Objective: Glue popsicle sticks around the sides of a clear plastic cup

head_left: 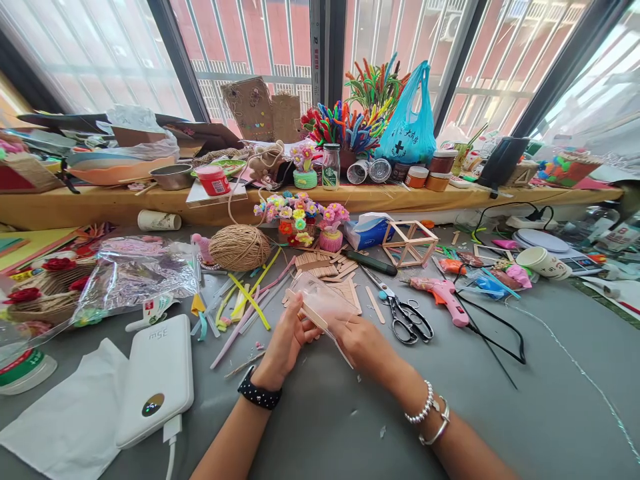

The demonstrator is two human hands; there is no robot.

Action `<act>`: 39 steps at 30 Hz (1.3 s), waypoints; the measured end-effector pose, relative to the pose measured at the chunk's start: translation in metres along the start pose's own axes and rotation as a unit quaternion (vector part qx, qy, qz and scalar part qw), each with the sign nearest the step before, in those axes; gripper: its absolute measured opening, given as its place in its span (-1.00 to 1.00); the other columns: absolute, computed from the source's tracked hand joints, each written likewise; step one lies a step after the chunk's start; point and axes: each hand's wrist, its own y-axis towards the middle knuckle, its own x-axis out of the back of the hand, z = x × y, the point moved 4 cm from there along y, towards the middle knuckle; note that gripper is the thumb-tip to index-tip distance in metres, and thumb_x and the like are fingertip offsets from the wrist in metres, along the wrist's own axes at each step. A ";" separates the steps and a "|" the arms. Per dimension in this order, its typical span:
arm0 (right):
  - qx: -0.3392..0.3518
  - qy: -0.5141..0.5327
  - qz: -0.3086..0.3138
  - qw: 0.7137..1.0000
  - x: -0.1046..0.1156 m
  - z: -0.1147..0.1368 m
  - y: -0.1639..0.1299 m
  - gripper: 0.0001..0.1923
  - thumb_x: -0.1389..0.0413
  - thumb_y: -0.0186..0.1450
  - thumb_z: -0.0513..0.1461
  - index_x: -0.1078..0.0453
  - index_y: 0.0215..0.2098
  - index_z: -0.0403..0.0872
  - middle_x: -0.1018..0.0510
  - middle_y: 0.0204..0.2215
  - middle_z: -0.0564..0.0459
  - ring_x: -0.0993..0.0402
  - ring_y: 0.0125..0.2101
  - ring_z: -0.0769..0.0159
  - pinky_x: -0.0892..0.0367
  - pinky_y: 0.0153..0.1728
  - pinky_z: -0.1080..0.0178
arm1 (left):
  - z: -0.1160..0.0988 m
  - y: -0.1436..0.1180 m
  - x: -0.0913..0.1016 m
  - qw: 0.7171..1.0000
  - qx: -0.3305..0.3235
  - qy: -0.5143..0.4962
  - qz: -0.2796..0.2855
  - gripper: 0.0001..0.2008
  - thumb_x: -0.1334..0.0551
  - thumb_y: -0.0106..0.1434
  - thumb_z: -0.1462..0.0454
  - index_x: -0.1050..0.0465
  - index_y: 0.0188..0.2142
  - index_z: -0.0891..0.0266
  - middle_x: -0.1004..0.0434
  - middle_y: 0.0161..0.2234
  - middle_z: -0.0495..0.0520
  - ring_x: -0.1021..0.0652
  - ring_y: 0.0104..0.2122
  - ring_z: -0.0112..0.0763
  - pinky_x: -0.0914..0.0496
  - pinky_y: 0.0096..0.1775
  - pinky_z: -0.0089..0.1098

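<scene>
A wooden stick [313, 317] and a clear plastic bag [325, 300] are being gripped by the left hand [287, 340] and right hand [357, 340], just left of the scissors [405, 313], above the tabletop [500, 413].

Both my forearms come up from the bottom edge and angle toward each other, meeting near the middle. My left hand [287, 337] is turned on its side, thumb uppermost, its fingers [296, 313] curled inward and pinched together. A dark band sits on that wrist. My right hand [361, 341] lies palm down, knuckles toward me, its fingers bent and closed toward the left ones. The two hands sit just beside each other, fingertips almost touching. My right wrist carries two bracelets. Both forearms are bare.
</scene>
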 end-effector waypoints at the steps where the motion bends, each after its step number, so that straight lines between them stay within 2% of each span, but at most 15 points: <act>1: -0.006 0.006 0.003 1.000 -0.001 -0.001 0.000 -0.63 0.10 0.24 -0.41 -0.24 0.02 -0.29 -0.57 -0.34 -0.13 -0.47 -0.25 0.19 -0.41 -0.23 0.21 | 0.000 0.000 0.000 1.000 -0.001 -0.001 -0.005 -0.73 -0.08 0.22 0.14 -0.28 -0.21 0.31 -0.50 -0.49 0.07 -0.49 -0.61 -0.46 -0.40 -0.53 -0.46; 5: -0.018 0.008 -0.006 1.000 -0.002 -0.001 -0.001 -0.72 0.14 0.25 -0.41 -0.35 -0.17 -0.21 -0.56 -0.49 -0.08 -0.47 -0.41 0.24 -0.39 -0.37 0.25 | -0.002 -0.001 0.001 1.000 -0.005 -0.013 -0.016 -0.72 -0.13 0.18 0.13 -0.28 -0.20 0.29 -0.50 -0.45 0.06 -0.51 -0.59 -0.47 -0.40 -0.55 -0.48; 8: -0.018 0.006 -0.028 0.999 0.000 0.001 0.000 -0.74 0.14 0.26 -0.39 -0.37 -0.25 -0.18 -0.54 -0.53 -0.05 -0.46 -0.43 0.24 -0.37 -0.41 0.27 | -0.003 -0.003 -0.001 1.000 -0.010 -0.020 -0.015 -0.70 -0.15 0.16 0.12 -0.28 -0.21 0.29 -0.49 -0.46 0.04 -0.49 -0.61 -0.48 -0.39 -0.58 -0.50; 15: 0.000 0.020 -0.069 0.997 0.008 0.007 0.002 -0.76 0.13 0.27 -0.38 -0.37 -0.24 -0.20 -0.52 -0.59 -0.02 -0.44 -0.49 0.27 -0.35 -0.46 0.29 | -0.007 -0.004 0.001 0.998 -0.046 -0.034 -0.028 -0.69 -0.15 0.15 0.15 -0.27 -0.15 0.28 -0.52 -0.37 0.08 -0.53 -0.53 -0.44 -0.42 -0.54 -0.48; 21: 0.015 0.023 -0.094 0.995 0.012 0.012 0.003 -0.78 0.10 0.27 -0.39 -0.38 -0.27 -0.20 -0.54 -0.56 -0.02 -0.48 -0.43 0.28 -0.39 -0.34 0.30 | -0.008 -0.002 0.003 0.997 -0.062 -0.030 -0.030 -0.69 -0.09 0.20 0.13 -0.30 -0.15 0.30 -0.54 -0.34 0.10 -0.55 -0.49 -0.43 -0.45 -0.50 -0.47; 27: 0.017 0.002 -0.069 0.997 0.025 0.016 0.005 -0.77 0.10 0.26 -0.39 -0.40 -0.30 -0.18 -0.54 -0.52 -0.07 -0.45 -0.42 0.26 -0.37 -0.31 0.23 | -0.012 -0.004 0.000 0.996 -0.069 -0.047 -0.011 -0.66 -0.04 0.23 0.14 -0.32 -0.11 0.33 -0.55 -0.29 0.16 -0.57 -0.39 -0.36 -0.46 -0.47 -0.47; 29: 0.004 0.024 -0.065 0.998 0.034 0.016 0.005 -0.78 0.10 0.26 -0.38 -0.39 -0.29 -0.15 -0.54 -0.51 -0.06 -0.44 -0.43 0.27 -0.36 -0.33 0.23 | -0.015 -0.005 -0.001 0.995 -0.074 -0.061 -0.008 -0.62 -0.01 0.25 0.12 -0.30 -0.06 0.33 -0.55 -0.27 0.18 -0.57 -0.33 -0.31 -0.48 -0.41 -0.42; 31: -0.019 0.099 -0.078 0.992 0.045 0.014 0.004 -0.79 0.07 0.23 -0.38 -0.37 -0.27 -0.11 -0.53 -0.49 0.00 -0.43 -0.45 0.30 -0.35 -0.38 0.26 | -0.019 -0.006 0.000 0.993 -0.069 -0.092 -0.016 -0.56 0.03 0.26 0.08 -0.27 0.00 0.33 -0.55 -0.25 0.20 -0.57 -0.29 -0.28 -0.49 -0.37 -0.39; 34: -0.126 0.255 -0.137 0.949 0.059 0.003 0.000 -0.76 0.05 0.14 -0.41 -0.32 -0.28 -0.05 -0.50 -0.40 0.06 -0.41 -0.38 0.36 -0.33 -0.35 0.31 | -0.021 -0.007 0.004 0.983 -0.034 -0.178 -0.030 -0.44 0.09 0.27 0.02 -0.18 0.07 0.43 -0.55 -0.25 0.27 -0.57 -0.28 -0.27 -0.49 -0.33 -0.39; 37: -0.258 0.355 -0.241 0.866 0.063 -0.013 -0.009 -0.80 0.09 0.16 -0.37 -0.26 -0.29 -0.03 -0.41 -0.44 0.11 -0.34 -0.45 0.41 -0.28 -0.45 0.37 | -0.022 -0.007 0.006 0.964 0.004 -0.265 0.007 -0.36 0.11 0.26 -0.01 -0.05 0.15 0.44 -0.54 -0.23 0.28 -0.57 -0.27 -0.31 -0.48 -0.30 -0.44; 39: -0.323 0.395 -0.290 0.810 0.060 -0.022 -0.015 -0.85 0.10 0.21 -0.31 -0.22 -0.27 -0.02 -0.36 -0.44 0.12 -0.31 -0.47 0.42 -0.25 -0.49 0.38 | -0.022 -0.007 0.006 0.954 0.024 -0.297 0.042 -0.34 0.15 0.27 -0.02 0.04 0.19 0.40 -0.54 -0.21 0.27 -0.57 -0.27 -0.35 -0.47 -0.28 -0.47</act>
